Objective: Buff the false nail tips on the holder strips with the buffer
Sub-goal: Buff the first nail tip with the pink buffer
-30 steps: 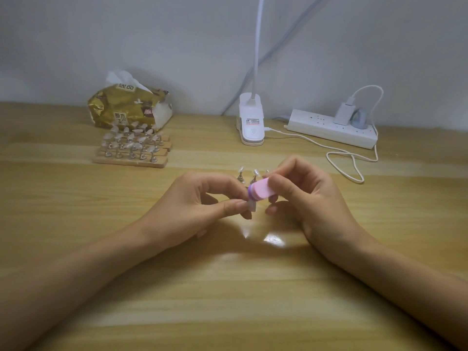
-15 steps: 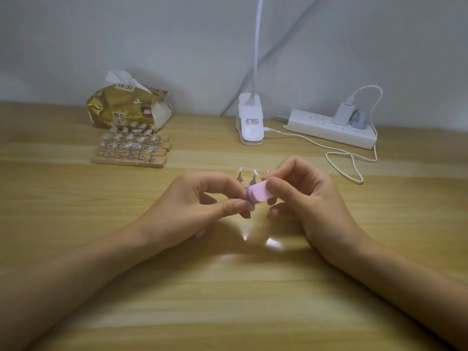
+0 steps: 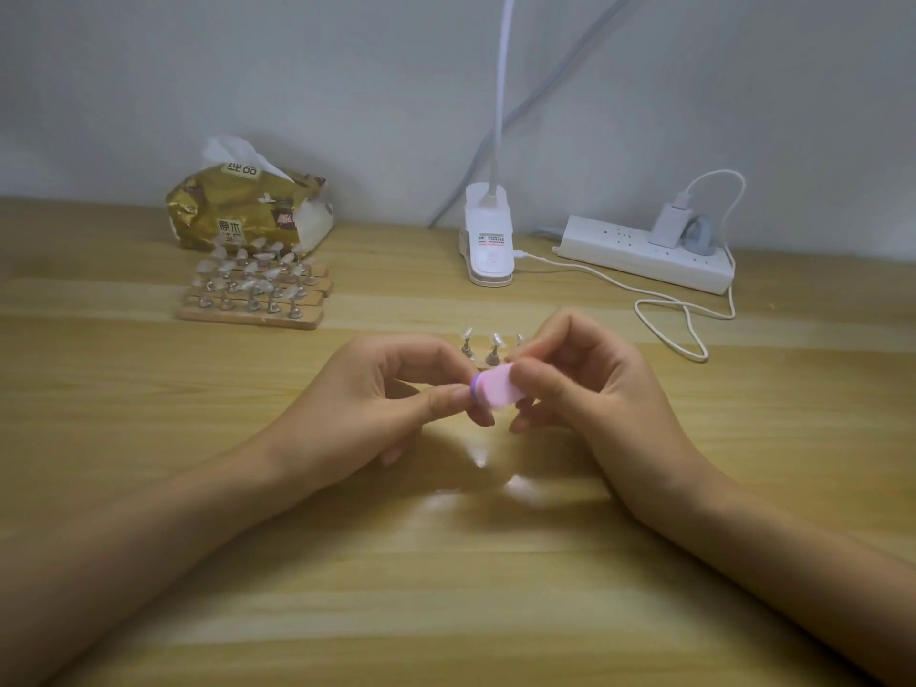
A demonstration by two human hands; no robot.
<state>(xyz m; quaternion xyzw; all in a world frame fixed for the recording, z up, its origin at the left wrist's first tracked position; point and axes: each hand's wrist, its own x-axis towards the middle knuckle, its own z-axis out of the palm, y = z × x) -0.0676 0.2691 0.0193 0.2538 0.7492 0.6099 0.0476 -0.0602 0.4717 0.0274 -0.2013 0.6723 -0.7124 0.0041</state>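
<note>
Wooden table (image 3: 446, 562), centre: our left hand (image 3: 367, 404) pinches the holder strip (image 3: 491, 354). Our right hand (image 3: 590, 389) pinches the pink buffer (image 3: 495, 393) beside it, long axis nine-to-three. Stacked strips (image 3: 253, 295) stand well apart at ten o'clock.

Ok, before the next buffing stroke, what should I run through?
1. Grip: the right hand grips the buffer: ok.
2. Contact: buffer touching a tip: cannot tell, hidden behind the buffer.
3. Support: the left hand has fingers curled at the buffer's end; what they pinch is hidden: cannot tell.
4. The nail tips behind the hands stand upright: ok.
5. The stacked holder strips lie apart from the left arm: ok.
6. The white cable lies apart from the right hand: ok.
</note>
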